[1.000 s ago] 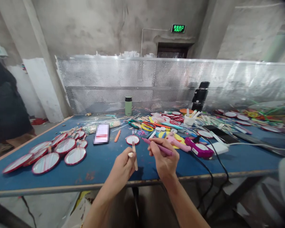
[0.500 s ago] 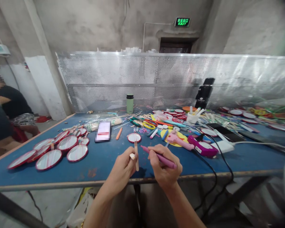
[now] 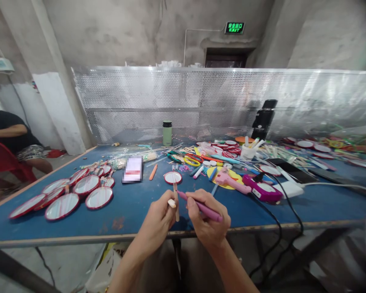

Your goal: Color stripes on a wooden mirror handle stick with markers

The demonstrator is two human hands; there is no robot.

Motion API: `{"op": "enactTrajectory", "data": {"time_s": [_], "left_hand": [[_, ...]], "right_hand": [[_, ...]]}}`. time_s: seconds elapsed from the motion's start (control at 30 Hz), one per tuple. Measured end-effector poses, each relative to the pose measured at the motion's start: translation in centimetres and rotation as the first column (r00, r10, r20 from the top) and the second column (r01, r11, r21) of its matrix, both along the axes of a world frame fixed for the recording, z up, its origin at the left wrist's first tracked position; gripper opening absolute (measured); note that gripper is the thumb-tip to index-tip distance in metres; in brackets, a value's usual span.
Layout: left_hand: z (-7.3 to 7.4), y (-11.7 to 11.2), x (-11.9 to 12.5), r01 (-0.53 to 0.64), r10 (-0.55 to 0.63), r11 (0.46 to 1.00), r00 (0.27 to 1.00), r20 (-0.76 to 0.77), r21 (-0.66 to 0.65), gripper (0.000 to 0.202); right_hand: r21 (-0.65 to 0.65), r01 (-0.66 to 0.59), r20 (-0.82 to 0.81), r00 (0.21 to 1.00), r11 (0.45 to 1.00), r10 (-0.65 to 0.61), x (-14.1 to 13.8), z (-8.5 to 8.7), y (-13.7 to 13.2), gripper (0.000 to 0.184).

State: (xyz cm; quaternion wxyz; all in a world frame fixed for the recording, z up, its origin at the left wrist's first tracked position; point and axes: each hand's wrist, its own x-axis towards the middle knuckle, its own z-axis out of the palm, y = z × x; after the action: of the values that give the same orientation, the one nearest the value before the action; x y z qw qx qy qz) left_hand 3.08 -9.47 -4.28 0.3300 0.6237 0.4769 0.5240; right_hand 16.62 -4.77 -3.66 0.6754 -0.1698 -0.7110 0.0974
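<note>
My left hand (image 3: 158, 217) pinches the flat wooden stick handle (image 3: 176, 202) of a small round red-rimmed mirror (image 3: 173, 177), whose disc lies on the blue table (image 3: 131, 205). In my right hand (image 3: 208, 217) I grip a pink pen-like tool (image 3: 201, 206). Its tip points left and touches the stick just above my left fingers. Both hands hover over the near edge of the table.
Several finished red-rimmed mirrors (image 3: 79, 191) lie at the left. A phone (image 3: 132, 169), an orange marker (image 3: 153, 172), a green flask (image 3: 167, 133), a pink glue gun (image 3: 232, 182), a magenta device with black cables (image 3: 260, 191) and craft clutter fill the middle and right. A seated person (image 3: 15, 140) is at far left.
My right hand has brought the pink tool's tip left, down onto the stick. The view has shifted slightly, and the person at left now sits farther back.
</note>
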Motion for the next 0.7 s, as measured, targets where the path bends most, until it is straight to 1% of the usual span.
{"op": "enactTrajectory", "data": {"time_s": [0.23,0.43,0.7], "left_hand": [[-0.12,0.08,-0.02,-0.005,0.005,1.000,1.000,-0.027,-0.001,0.033],[-0.34,0.12,-0.06,-0.020,0.022,0.999,0.997,-0.070,0.027,0.034],[-0.25,0.27,-0.04,-0.024,0.026,0.999,0.997,-0.075,0.030,0.033]], "right_hand": [[0.029,-0.013,0.019,1.000,1.000,0.012,-0.04,-0.07,-0.03,0.017],[0.044,-0.015,0.037,0.999,0.999,0.013,-0.01,-0.14,0.11,0.019],[0.044,-0.014,0.047,0.999,0.999,0.012,-0.07,-0.16,0.21,0.018]]}}
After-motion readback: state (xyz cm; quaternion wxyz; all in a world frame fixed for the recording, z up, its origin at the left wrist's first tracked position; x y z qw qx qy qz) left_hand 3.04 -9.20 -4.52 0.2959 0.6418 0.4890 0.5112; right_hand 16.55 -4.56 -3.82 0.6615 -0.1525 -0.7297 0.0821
